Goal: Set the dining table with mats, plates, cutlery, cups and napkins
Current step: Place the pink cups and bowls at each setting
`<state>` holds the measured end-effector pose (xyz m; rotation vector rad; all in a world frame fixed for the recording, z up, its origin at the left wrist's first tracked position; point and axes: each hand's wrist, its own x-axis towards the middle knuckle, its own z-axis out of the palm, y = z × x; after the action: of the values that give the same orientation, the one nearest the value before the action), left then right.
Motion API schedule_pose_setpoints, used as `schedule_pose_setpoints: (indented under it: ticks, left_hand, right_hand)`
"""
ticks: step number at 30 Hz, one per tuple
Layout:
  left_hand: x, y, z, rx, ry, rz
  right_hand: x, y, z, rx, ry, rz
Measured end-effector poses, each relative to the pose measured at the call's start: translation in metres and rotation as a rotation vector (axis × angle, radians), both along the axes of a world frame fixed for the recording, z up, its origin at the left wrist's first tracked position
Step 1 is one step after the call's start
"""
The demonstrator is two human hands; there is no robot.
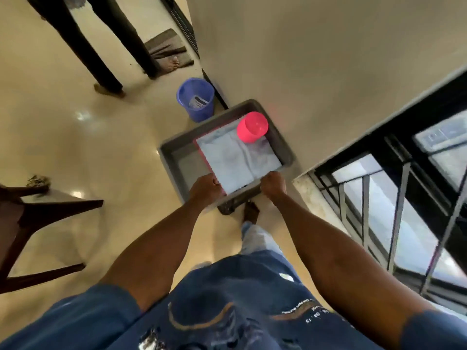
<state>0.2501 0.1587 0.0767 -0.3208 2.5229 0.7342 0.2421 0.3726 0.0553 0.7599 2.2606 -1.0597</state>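
- Blue printed fabric of the person's shirt (227, 311) fills the bottom edge, blurred.
- Left hand (206, 189) and right hand (274, 185) have fingers curled tight over the near rim of a grey rectangular plastic tub (171, 157), held above the glossy tiled floor (75, 137).
- Inside lie flat pale napkins (237, 160) over a red-edged mat (202, 154); a round pink plastic cup (252, 127) stands at the far corner.
- What lies under the napkins is hidden.

both arms reach down, left grip (206, 189) and right grip (273, 184) clenched.
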Motion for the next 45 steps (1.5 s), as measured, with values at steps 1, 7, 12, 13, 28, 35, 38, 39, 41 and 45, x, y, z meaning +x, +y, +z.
schedule_pose_setpoints:
  ticks: [1, 7, 12, 13, 28, 35, 38, 39, 41, 45]
  left_hand:
    - [-0.020, 0.006, -0.001, 0.005, -0.014, 0.006]
    - [-0.114, 0.028, -0.021, 0.065, -0.124, 0.081]
    - [-0.173, 0.043, -0.059, 0.126, -0.178, 0.141]
    - [-0.183, 0.046, -0.067, 0.141, -0.175, 0.156]
    - [-0.203, 0.025, -0.133, 0.330, -0.220, 0.500]
    - [-0.175, 0.007, -0.083, 0.586, -0.175, 0.810]
    - [-0.154, -0.014, -0.055, 0.742, -0.178, 1.004]
    - [-0.143, -0.024, -0.045, 0.784, -0.197, 1.034]
    - [-0.114, -0.044, -0.023, 0.872, -0.230, 1.073]
    - [-0.048, -0.088, 0.009, 1.073, -0.172, 1.240]
  right_hand:
    - [-0.022, 0.006, -0.003, -0.024, -0.041, 0.009]
    - [-0.121, 0.030, -0.029, -0.313, -0.221, -0.303]
    - [-0.172, 0.028, -0.073, -0.472, -0.194, -0.607]
    - [-0.178, 0.027, -0.082, -0.507, -0.208, -0.644]
    - [-0.234, -0.012, -0.146, -0.607, -0.221, -0.846]
    - [-0.209, -0.034, -0.080, -0.371, -0.027, -0.314]
    - [-0.191, -0.057, -0.039, -0.282, 0.037, 0.027]
    - [-0.183, -0.068, -0.026, -0.265, 0.050, 0.118]
    - [-0.163, -0.095, -0.003, -0.249, 0.060, 0.285]
    - [-0.121, -0.159, 0.030, -0.261, 0.087, 0.541]
